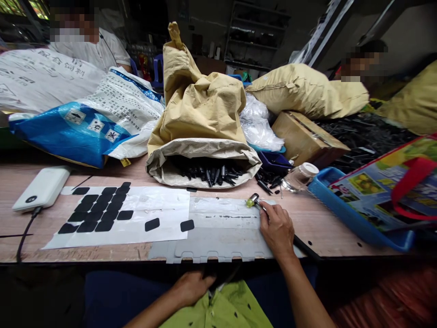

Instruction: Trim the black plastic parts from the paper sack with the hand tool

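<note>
My right hand (278, 226) is closed around a small hammer (252, 199) at the right end of a grey plastic sheet. The hammer's head has a metal side and a clear yellow-green face; its black handle sticks out behind my hand. Below the table edge, over my lap, my left hand (191, 288) is curled, its fingers partly lost in shadow, so whatever they hold is unclear. Left of the grey sheet (218, 243) lies white paper (164, 200) with rows of black rounded pieces (99, 215). One black piece (186, 226) overlaps the paper's right edge.
An open tan sack (205, 109) spills black pointed parts (218, 175) behind the sheet. A white power bank (43, 187) with a cable sits left. At right stand a clear jar (300, 176) and a blue tray (362, 218) holding a colourful bag. Two people are beyond the sacks.
</note>
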The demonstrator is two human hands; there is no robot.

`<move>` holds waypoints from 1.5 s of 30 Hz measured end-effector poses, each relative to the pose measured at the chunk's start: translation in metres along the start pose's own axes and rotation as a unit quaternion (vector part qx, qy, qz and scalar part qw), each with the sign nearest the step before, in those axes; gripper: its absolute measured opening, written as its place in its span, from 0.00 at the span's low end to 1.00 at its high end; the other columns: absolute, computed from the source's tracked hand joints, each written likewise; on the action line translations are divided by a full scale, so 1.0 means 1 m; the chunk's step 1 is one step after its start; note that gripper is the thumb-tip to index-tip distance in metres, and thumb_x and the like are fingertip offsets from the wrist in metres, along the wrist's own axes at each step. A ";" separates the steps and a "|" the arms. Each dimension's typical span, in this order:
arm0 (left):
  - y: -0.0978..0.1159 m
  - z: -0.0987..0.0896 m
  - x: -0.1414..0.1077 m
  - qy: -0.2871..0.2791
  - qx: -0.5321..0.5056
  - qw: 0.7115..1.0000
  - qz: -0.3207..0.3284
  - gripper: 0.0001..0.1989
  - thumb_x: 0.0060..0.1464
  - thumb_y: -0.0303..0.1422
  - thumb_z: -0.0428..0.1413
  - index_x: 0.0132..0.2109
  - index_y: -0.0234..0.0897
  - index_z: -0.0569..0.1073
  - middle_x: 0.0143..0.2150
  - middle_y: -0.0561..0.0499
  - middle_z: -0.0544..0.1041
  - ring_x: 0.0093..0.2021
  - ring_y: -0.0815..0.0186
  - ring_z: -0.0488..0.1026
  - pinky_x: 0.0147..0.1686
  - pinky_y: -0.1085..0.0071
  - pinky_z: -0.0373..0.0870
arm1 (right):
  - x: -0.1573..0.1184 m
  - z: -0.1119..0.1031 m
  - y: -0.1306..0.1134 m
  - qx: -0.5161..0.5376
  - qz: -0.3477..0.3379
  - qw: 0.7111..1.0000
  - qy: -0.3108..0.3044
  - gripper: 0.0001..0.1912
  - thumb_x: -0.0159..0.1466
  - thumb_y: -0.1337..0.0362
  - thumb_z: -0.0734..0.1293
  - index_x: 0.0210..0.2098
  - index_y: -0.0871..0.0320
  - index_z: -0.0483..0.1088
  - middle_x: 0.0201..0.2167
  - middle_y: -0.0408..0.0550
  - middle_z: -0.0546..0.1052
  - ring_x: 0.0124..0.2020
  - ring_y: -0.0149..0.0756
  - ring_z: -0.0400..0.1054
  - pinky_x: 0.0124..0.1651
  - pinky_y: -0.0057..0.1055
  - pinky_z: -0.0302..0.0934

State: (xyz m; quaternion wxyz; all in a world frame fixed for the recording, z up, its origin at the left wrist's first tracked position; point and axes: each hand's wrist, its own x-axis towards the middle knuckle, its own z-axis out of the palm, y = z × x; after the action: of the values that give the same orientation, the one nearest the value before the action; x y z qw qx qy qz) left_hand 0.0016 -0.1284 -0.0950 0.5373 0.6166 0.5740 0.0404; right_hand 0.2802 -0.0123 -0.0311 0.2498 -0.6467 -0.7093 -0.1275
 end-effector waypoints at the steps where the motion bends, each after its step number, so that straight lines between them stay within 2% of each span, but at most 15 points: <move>1: 0.009 -0.003 -0.008 -0.031 0.021 0.999 0.004 0.21 0.60 0.48 0.52 0.52 0.45 0.80 0.45 0.44 0.84 0.48 0.49 0.79 0.46 0.60 0.73 | 0.000 0.000 0.000 0.000 0.000 1.000 0.000 0.16 0.69 0.63 0.61 0.53 0.54 0.75 0.39 0.50 0.75 0.40 0.41 0.65 0.43 0.35 0.55; 4: 0.045 -0.022 -0.035 -0.114 0.066 0.985 0.110 0.19 0.58 0.42 0.56 0.54 0.48 0.80 0.45 0.48 0.84 0.46 0.52 0.79 0.47 0.62 0.72 | 0.000 0.001 0.000 -0.003 0.000 1.000 0.001 0.16 0.69 0.64 0.61 0.52 0.54 0.75 0.39 0.50 0.75 0.40 0.41 0.65 0.43 0.36 0.55; 6: 0.070 -0.046 -0.045 -0.103 0.033 0.977 0.184 0.16 0.60 0.44 0.56 0.52 0.50 0.81 0.45 0.50 0.84 0.45 0.55 0.79 0.44 0.65 0.72 | 0.000 0.001 0.000 -0.005 0.001 1.000 0.003 0.16 0.69 0.64 0.61 0.52 0.54 0.75 0.39 0.50 0.75 0.39 0.41 0.64 0.43 0.36 0.55; 8: 0.092 -0.080 -0.038 -0.084 -0.030 0.976 0.198 0.17 0.62 0.46 0.54 0.50 0.46 0.81 0.40 0.50 0.83 0.38 0.60 0.78 0.38 0.68 0.71 | 0.000 0.001 -0.001 -0.007 0.002 1.000 0.003 0.16 0.69 0.64 0.61 0.52 0.54 0.75 0.38 0.50 0.75 0.40 0.41 0.64 0.44 0.36 0.55; 10: 0.106 -0.122 -0.016 0.020 -0.077 0.983 0.166 0.20 0.65 0.47 0.50 0.46 0.41 0.81 0.37 0.48 0.82 0.34 0.62 0.77 0.34 0.68 0.70 | 0.000 0.002 0.000 -0.006 0.002 1.000 0.001 0.16 0.70 0.64 0.61 0.52 0.54 0.75 0.38 0.50 0.75 0.40 0.41 0.64 0.44 0.36 0.55; 11: 0.110 -0.143 0.000 0.130 -0.086 0.980 0.128 0.22 0.65 0.48 0.49 0.46 0.39 0.81 0.38 0.47 0.82 0.34 0.62 0.76 0.34 0.68 0.70 | 0.000 0.002 0.000 -0.005 0.003 1.000 -0.001 0.16 0.70 0.63 0.61 0.53 0.54 0.75 0.39 0.50 0.75 0.40 0.41 0.65 0.44 0.36 0.55; 14: 0.115 -0.201 0.049 0.445 -0.027 0.894 0.036 0.22 0.63 0.49 0.52 0.47 0.37 0.79 0.41 0.42 0.82 0.43 0.56 0.77 0.43 0.63 0.72 | 0.000 0.001 0.001 -0.001 0.005 1.000 -0.001 0.16 0.70 0.63 0.61 0.53 0.54 0.75 0.39 0.50 0.75 0.40 0.41 0.65 0.44 0.35 0.55; 16: 0.115 -0.227 0.075 0.508 0.018 0.860 -0.047 0.22 0.60 0.49 0.54 0.46 0.35 0.79 0.43 0.38 0.82 0.47 0.50 0.78 0.46 0.59 0.72 | 0.000 0.001 0.001 0.000 0.007 1.000 -0.001 0.15 0.70 0.63 0.61 0.53 0.54 0.75 0.39 0.49 0.75 0.40 0.41 0.65 0.44 0.35 0.55; 19: 0.111 -0.247 0.094 0.494 0.054 0.858 -0.131 0.25 0.56 0.52 0.57 0.43 0.32 0.80 0.48 0.29 0.81 0.50 0.42 0.78 0.47 0.54 0.72 | 0.001 0.000 0.000 0.002 0.010 1.000 -0.005 0.15 0.70 0.63 0.61 0.52 0.54 0.76 0.38 0.49 0.75 0.40 0.41 0.65 0.44 0.35 0.55; 23: 0.104 -0.251 0.096 0.473 0.066 0.866 -0.152 0.27 0.54 0.53 0.58 0.41 0.31 0.81 0.48 0.27 0.81 0.51 0.40 0.78 0.46 0.54 0.73 | 0.001 0.000 0.000 0.006 0.011 1.000 -0.007 0.15 0.70 0.64 0.62 0.52 0.55 0.76 0.39 0.49 0.75 0.41 0.40 0.65 0.44 0.34 0.55; 33: 0.102 -0.242 0.073 0.458 0.053 0.876 -0.138 0.13 0.46 0.43 0.63 0.35 0.39 0.81 0.40 0.42 0.83 0.44 0.49 0.78 0.40 0.62 0.70 | 0.000 0.001 0.001 0.000 0.007 1.000 0.004 0.14 0.69 0.64 0.63 0.52 0.54 0.76 0.38 0.48 0.75 0.40 0.39 0.64 0.44 0.34 0.55; 36: 0.095 -0.221 0.054 0.447 0.018 0.893 -0.045 0.12 0.47 0.41 0.64 0.37 0.40 0.80 0.35 0.48 0.82 0.38 0.56 0.77 0.37 0.66 0.68 | 0.000 0.002 0.001 0.002 0.007 1.000 0.006 0.14 0.69 0.64 0.64 0.52 0.54 0.76 0.39 0.48 0.75 0.40 0.39 0.64 0.44 0.34 0.55; 40: 0.092 -0.170 0.034 0.303 -0.040 0.940 0.151 0.14 0.51 0.42 0.65 0.42 0.40 0.82 0.37 0.51 0.81 0.34 0.63 0.74 0.34 0.69 0.66 | -0.001 0.004 0.002 0.004 0.010 1.000 0.009 0.15 0.69 0.63 0.64 0.52 0.54 0.76 0.38 0.48 0.75 0.40 0.40 0.64 0.44 0.35 0.56; 42: 0.092 -0.147 0.032 0.249 -0.016 0.946 0.206 0.12 0.51 0.40 0.66 0.41 0.40 0.82 0.38 0.51 0.81 0.37 0.62 0.73 0.37 0.68 0.66 | -0.001 0.005 0.002 0.007 0.010 1.000 0.011 0.15 0.69 0.63 0.64 0.52 0.54 0.76 0.38 0.48 0.74 0.40 0.40 0.64 0.45 0.35 0.56; 45: 0.089 -0.125 0.036 0.229 0.057 0.941 0.244 0.08 0.51 0.36 0.66 0.39 0.41 0.82 0.39 0.50 0.81 0.43 0.59 0.72 0.44 0.65 0.65 | -0.002 0.005 0.003 0.014 0.008 1.000 0.013 0.15 0.69 0.62 0.64 0.52 0.54 0.76 0.38 0.49 0.75 0.40 0.40 0.65 0.45 0.35 0.57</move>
State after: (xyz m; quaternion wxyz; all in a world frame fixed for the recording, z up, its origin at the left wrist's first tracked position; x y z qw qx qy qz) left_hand -0.0102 -0.0031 -0.0001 0.3287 0.7420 0.5143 0.2774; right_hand 0.2823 -0.0110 -0.0370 0.2687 -0.6472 -0.7026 -0.1236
